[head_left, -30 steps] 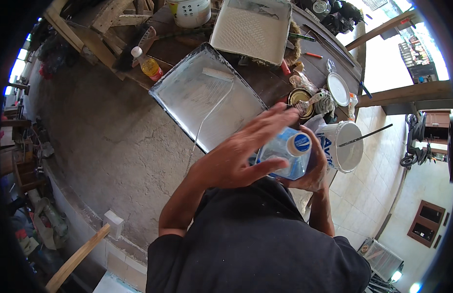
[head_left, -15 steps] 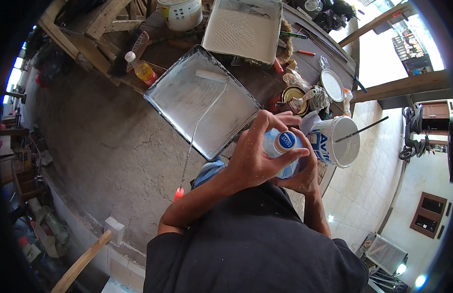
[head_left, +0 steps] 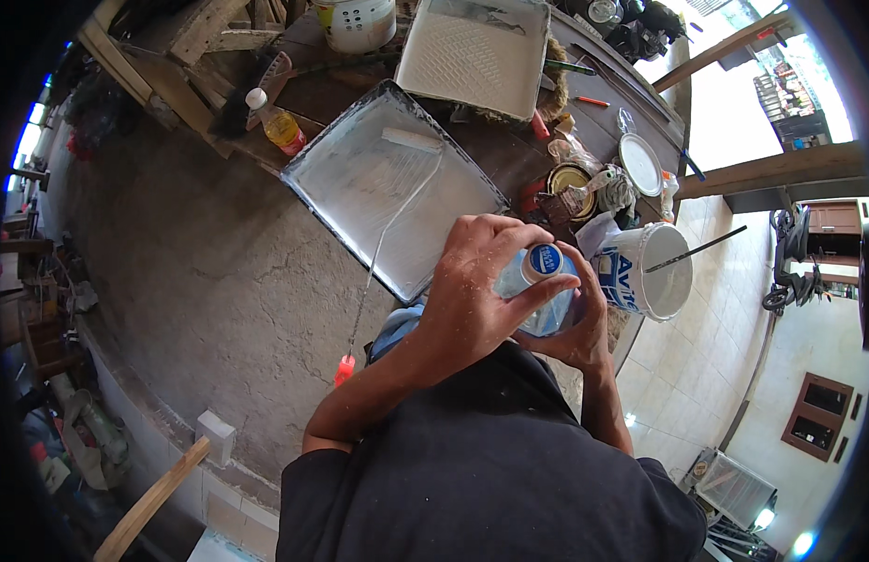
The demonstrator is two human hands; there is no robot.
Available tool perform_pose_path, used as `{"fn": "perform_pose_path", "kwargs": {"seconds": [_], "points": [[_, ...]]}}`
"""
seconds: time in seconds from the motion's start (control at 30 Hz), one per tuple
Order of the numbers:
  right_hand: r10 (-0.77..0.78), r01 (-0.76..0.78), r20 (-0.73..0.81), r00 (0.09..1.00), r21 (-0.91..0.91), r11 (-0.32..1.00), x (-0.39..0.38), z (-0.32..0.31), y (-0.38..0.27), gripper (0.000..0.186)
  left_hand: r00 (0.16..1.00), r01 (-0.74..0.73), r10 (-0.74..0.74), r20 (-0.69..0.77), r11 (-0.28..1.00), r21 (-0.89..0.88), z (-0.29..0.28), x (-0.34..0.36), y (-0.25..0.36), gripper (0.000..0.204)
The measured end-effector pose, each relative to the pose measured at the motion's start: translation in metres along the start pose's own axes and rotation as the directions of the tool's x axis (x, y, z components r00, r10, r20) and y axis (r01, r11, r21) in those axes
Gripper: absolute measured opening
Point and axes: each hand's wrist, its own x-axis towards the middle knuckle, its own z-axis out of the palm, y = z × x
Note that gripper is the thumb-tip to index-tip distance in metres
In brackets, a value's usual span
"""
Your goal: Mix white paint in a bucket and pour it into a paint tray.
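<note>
bottle: clear plastic bottle held chest-high in front of the person, just left of the white bucket, off the surface.
cap: blue cap on top, facing the camera, seated on the neck.
left hand: left hand over the bottle's top and side; fingers curled round the neck just under the cap, thumb side pressing the bottle.
right hand: right hand cups the body from below and behind, fingers wrapped shut round it; mostly hidden by the bottle, so exact contact is hard to tell.
step: looks like cap work, one hand steadying the body, the other at the neck. Can't tell if it's loosening or tightening.
next move needs: firm hold on the body, a twist at the cap, bottle kept upright so nothing spills on the dark shirt.
nearby: metal tray with a roller whose long handle ends in a red grip; white tray behind it; open tin; white lid; stick across the bucket rim; yellow bottle far left.
</note>
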Motion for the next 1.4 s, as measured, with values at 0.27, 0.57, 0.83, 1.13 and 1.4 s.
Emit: {"fn": "perform_pose_path", "kwargs": {"seconds": [0.27, 0.57, 0.83, 1.13, 1.4], "points": [[-0.003, 0.003, -0.004, 1.000, -0.074, 0.997, 0.000, 0.008, -0.002, 0.096, 0.988, 0.144, -0.149, 0.037, 0.811, -0.567, 0.014, -0.002, -0.013, 0.044], [0.064, -0.064, -0.070, 0.995, -0.001, 0.998, -0.011, 0.006, 0.011, 0.103, 0.978, -0.009, 0.098, 0.187, 0.905, -0.425, 0.006, 0.006, -0.016, 0.036], [0.118, -0.114, -0.229, 0.966, 0.031, 0.993, -0.010, 0.007, 0.031, 0.105, 0.972, -0.007, -0.115, -0.205, 0.859, -0.513, 0.000, 0.035, -0.030, 0.029], [0.124, -0.126, -0.267, 0.956, 0.011, 0.992, -0.006, 0.010, 0.055, 0.104, 0.586, 0.274, -0.772, -0.244, 0.473, -0.837, -0.093, -0.033, -0.155, 0.032], [0.128, -0.123, -0.325, 0.937, 0.038, 0.992, 0.006, 0.019, 0.068, 0.107, 0.350, 0.583, -0.927, -0.135, 0.329, -0.743, -0.096, -0.127, -0.245, 0.049]]}}
